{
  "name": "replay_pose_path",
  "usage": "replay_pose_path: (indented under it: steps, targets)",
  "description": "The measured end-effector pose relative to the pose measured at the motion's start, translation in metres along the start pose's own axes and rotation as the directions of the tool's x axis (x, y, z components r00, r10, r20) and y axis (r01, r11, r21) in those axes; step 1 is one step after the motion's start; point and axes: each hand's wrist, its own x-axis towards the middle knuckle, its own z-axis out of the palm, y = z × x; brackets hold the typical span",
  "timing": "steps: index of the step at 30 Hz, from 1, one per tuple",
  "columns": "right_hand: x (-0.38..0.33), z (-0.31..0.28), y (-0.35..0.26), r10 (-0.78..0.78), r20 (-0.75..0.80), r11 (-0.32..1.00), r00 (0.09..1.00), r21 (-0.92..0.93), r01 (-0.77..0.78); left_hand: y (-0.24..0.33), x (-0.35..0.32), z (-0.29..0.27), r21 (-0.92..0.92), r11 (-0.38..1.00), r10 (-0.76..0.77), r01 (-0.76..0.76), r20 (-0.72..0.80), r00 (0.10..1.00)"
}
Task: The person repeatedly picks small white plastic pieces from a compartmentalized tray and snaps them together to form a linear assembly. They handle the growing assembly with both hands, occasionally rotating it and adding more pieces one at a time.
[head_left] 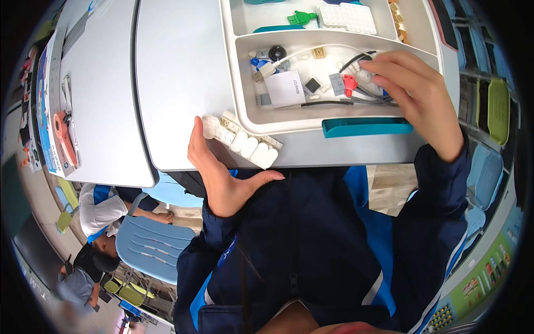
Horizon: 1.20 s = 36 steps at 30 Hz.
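My left hand (222, 181) is at the table's front edge, curled round a white toy-brick assembly (247, 146). Fingers lie at one end of it and the thumb at the other; rounded white pieces line its side. My right hand (411, 83) reaches into the front compartment of a white tray (239, 83). Its fingertips are drawn together at a small, round whitish piece (364, 75); whether they grip it is unclear. Close by lie a red piece (349, 83), a grey piece (337, 84), dark flexible tubes (328, 102) and a white cable (311, 49).
A white printed card (286, 89) and a black wheel-like piece (276, 53) share the compartment. Behind its divider lie a green piece (301, 18) and a white studded plate (347, 18). A teal handle (367, 127) juts from the tray's front. Pink scissors-like tool (64, 136) lies far left.
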Motion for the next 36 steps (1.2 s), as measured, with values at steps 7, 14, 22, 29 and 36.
replay_pose_path:
  steps: [7,14,22,29,36]
  targets:
    - [0.038,0.031,0.013,-0.219,0.186,0.953,0.958,-0.169,0.251,0.003,-0.001,-0.005,-0.124,0.991,-0.053,0.057,0.03,0.998]
    - [0.05,0.047,0.008,-0.235,0.234,0.931,0.943,-0.224,0.288,0.009,-0.004,-0.01,-0.162,0.973,-0.15,0.163,0.093,0.984]
    - [0.052,0.051,0.012,-0.27,0.237,0.945,0.933,-0.122,0.304,0.02,0.002,0.014,-0.105,0.994,0.039,-0.03,0.09,0.995]
    - [0.047,0.036,0.005,-0.069,0.193,0.883,0.979,0.468,-0.03,0.014,0.001,0.016,-0.243,0.97,0.024,0.004,0.113,0.993]
    - [0.04,0.013,-0.001,0.165,0.352,0.479,0.921,0.788,-0.387,0.003,0.003,0.011,-0.249,0.968,0.074,-0.028,0.177,0.981]
